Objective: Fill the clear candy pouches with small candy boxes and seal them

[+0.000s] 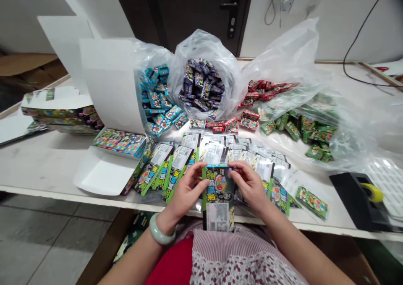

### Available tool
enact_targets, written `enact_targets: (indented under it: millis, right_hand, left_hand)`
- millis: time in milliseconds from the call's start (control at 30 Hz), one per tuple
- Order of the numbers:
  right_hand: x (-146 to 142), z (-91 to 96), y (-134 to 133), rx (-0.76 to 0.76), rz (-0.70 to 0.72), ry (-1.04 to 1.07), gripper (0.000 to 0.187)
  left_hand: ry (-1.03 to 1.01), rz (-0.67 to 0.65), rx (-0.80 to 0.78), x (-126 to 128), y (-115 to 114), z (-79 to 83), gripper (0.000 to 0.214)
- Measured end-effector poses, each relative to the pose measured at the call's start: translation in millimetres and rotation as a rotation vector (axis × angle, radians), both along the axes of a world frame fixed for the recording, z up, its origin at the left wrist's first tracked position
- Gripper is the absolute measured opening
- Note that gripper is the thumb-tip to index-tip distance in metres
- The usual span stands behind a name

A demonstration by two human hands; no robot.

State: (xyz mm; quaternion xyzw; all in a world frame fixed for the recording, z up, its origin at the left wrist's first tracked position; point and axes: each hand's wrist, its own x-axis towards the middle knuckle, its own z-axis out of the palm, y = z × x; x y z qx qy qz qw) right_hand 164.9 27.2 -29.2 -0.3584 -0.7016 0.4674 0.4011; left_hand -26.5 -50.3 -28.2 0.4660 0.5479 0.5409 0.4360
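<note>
Both hands hold one printed packet (218, 197) upright at the table's front edge. My left hand (186, 192) grips its left side, with a pale green bangle on that wrist. My right hand (250, 184) pinches its top right corner. The packet is green and black with a barcode label on its lower half. Behind it lies a fanned row of several similar flat packets (189, 159) on the table.
Open clear bags at the back hold small boxes: blue (159, 98), purple (201, 83), red (261, 92) and green (302, 127). A white carton (107, 79) and filled display boxes (121, 142) stand left. A black tape dispenser (362, 199) sits right.
</note>
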Motion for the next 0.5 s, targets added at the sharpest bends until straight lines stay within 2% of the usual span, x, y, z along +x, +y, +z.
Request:
enact_targets:
  millis: [67,167,233,300,400,500]
  right_hand:
    - [3,9.4,7,-0.033,0.052,0.004,0.013]
    - [6,22.2,16,-0.114,0.105,0.042,0.009]
    - [8,28.3,19,-0.146,0.117,0.037,0.015]
    - [10,33.3,20,-0.092,0.164,-0.041,0.018]
    - [10,40.4,21,0.037,0.249,-0.140,0.008]
    - [4,47.6,24,0.000,0.246,-0.155,0.008]
  left_hand:
    - [0.068,0.070,0.054,3,8,9.6,0.015]
    - [0.084,0.124,0.116,7,17,19.9,0.014]
    - [0.035,0.130,0.126,8,19,22.9,0.012]
    - [0.044,0.107,0.135,7,19,24.5,0.018]
    - [0.123,0.032,0.182,3,16,27.9,0.010]
    - [0.107,0.035,0.169,4,18,34.5,0.007]
